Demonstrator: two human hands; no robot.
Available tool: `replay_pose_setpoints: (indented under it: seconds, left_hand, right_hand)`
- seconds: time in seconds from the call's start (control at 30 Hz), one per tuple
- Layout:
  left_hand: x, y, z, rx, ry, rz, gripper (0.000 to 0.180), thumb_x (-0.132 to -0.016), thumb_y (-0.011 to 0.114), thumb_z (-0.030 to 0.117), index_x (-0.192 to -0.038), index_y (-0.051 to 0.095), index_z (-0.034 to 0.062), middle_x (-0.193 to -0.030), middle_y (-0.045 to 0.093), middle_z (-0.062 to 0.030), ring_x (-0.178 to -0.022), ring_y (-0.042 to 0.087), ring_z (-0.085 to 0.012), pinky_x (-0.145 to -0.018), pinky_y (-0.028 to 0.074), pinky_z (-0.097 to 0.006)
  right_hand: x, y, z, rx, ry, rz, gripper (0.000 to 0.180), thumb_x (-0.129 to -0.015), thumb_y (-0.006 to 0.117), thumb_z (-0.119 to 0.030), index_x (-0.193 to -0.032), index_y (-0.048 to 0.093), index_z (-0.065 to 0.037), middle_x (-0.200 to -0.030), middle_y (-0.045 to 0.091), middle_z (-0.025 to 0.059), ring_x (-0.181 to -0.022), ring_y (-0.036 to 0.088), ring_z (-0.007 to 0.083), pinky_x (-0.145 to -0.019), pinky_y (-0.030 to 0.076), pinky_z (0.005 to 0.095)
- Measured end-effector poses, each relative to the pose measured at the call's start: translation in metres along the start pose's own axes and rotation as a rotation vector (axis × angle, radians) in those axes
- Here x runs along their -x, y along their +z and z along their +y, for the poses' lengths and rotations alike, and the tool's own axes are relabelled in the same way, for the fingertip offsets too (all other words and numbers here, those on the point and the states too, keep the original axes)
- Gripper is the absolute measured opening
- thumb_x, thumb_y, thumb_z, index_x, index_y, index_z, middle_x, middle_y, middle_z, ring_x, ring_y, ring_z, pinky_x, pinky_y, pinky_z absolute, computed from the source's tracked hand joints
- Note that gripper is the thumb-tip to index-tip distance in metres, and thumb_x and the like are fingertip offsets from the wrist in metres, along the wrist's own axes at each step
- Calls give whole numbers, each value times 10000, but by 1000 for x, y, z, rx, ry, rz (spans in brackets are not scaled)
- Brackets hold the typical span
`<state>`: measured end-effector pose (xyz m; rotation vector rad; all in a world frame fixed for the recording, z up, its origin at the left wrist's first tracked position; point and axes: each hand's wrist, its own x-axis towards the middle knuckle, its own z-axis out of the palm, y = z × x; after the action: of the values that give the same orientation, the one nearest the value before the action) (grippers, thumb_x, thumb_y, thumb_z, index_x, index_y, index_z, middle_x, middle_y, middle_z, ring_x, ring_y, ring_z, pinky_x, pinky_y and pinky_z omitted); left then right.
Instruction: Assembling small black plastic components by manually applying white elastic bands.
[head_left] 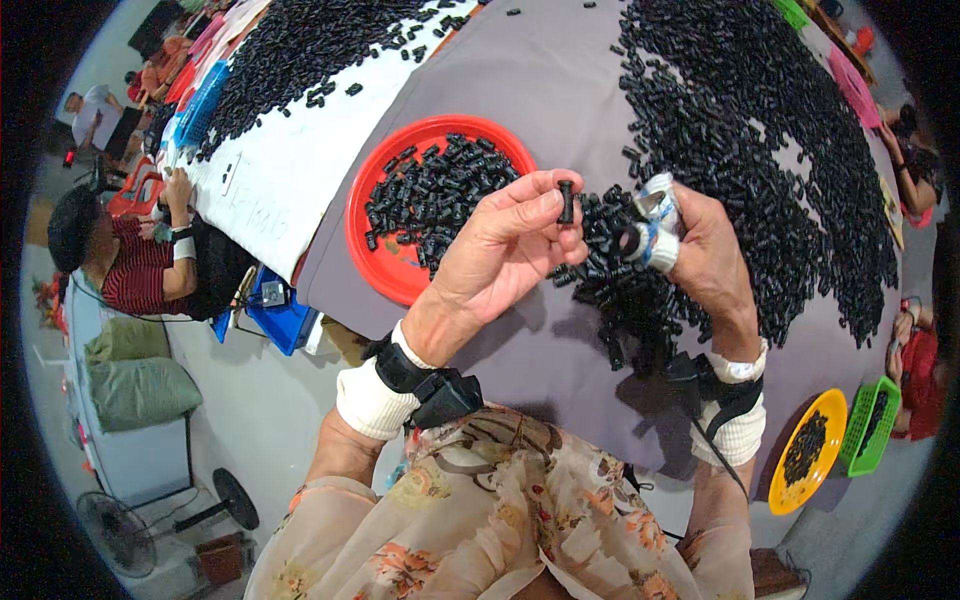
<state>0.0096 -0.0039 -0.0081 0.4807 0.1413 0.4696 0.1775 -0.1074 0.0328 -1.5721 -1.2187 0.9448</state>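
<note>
head view: one pair of bare hands above a grey-covered bench (570,90), with loose small black parts.

left hand (505,235): palm turned up, thumb and fingertips pinching one black cylindrical piece (566,202); piece roughly upright, raised above the bench, between the red tray and the right hand.

right hand (708,245): fingers curled, white wrapping (657,205) about the fingertips; a dark round end (629,240) shows at the tips, but whether it is a gripped part cannot be told.

wrists: white cuffs (370,402) and black straps (398,368) on both.

red tray (395,285): round, beside the left hand, holding many black parts (440,195).

loose pile (615,280): black parts lying below the right hand, running into a larger heap (770,200) along the right of the bench.

yellow tray (838,430): lower right, dark parts inside; green basket (858,465) just beside it, also with dark contents.

white sheet (300,170): left of the grey cover, bearing a further black heap (310,60).

co-worker (150,255): striped top, seated at far left.
</note>
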Motion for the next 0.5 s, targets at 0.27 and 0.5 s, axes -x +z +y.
replay_pose_setpoints:
  seconds: [0.27,0.5]
  left_hand:
    - [-2,8,5,63,49,2,218,-881,520,123,-1062,521,0,-857,569,-41,-758,548,-111,-713,459,-241]
    - [-1,-2,10,-16,93,-27,266,-873,537,175,-1074,510,3,-922,577,-59,-822,560,-133,-767,479,-284]
  right_hand:
    - [-26,25,-9,64,-164,-33,332,-604,773,-232,-727,547,-23,-573,487,-17,-532,418,64,-473,354,245]
    - [-34,28,-21,195,-143,-70,329,-597,771,-232,-721,556,-16,-567,517,16,-516,443,88,-475,366,259]
